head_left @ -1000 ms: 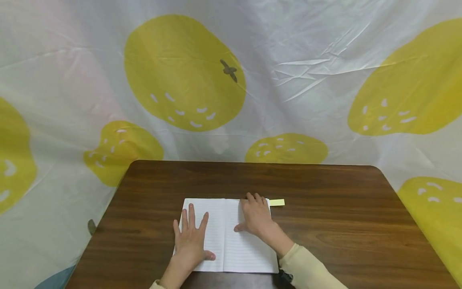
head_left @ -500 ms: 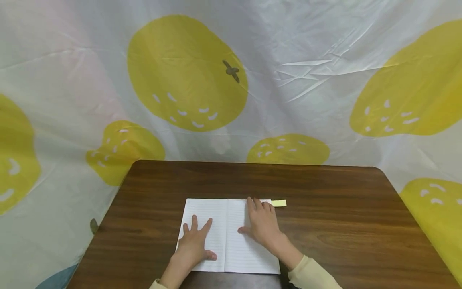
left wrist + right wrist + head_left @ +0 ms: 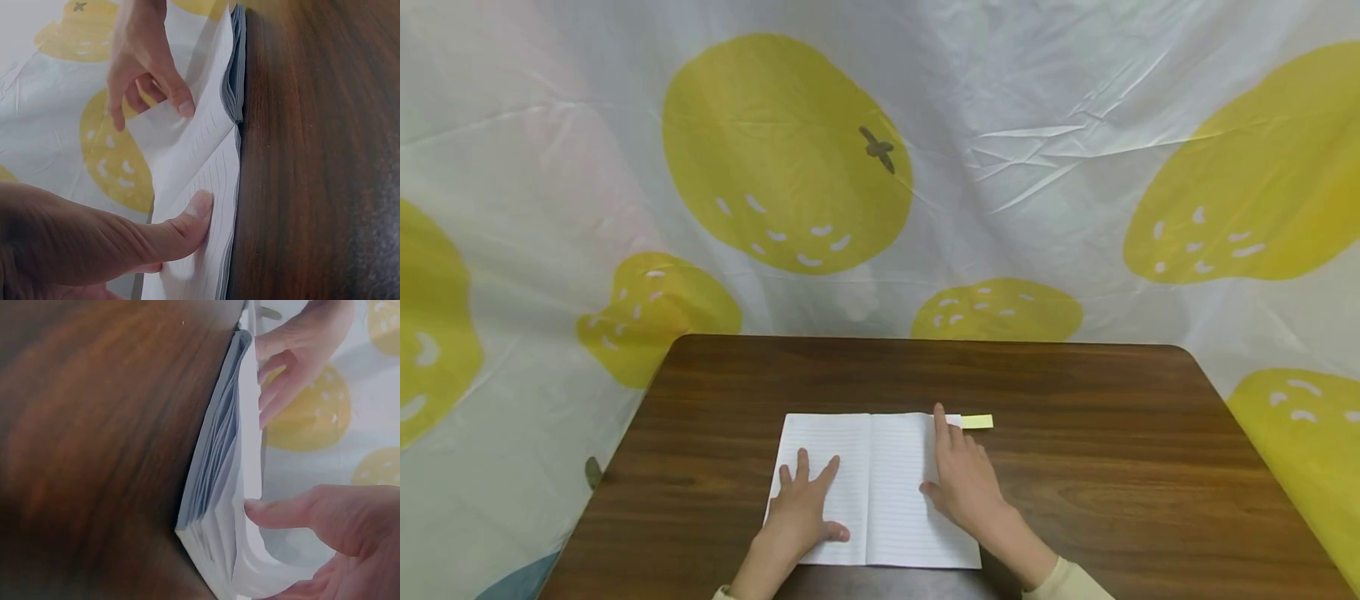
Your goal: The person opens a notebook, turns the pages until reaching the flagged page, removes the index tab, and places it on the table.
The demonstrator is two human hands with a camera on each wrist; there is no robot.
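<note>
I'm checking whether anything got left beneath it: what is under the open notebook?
The notebook lies flat on the brown table. A yellow tab sticks out past its far right corner. Whatever lies beneath the pages is covered.

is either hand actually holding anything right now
Neither grips anything. The left hand lies flat on the notebook's left page; the right hand rests on the right page.

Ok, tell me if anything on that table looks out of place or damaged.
Nothing looks damaged. The notebook lies open and square on the table, left hand and right hand flat on its pages. Only a yellow sticky tab juts past its far right corner.
</note>
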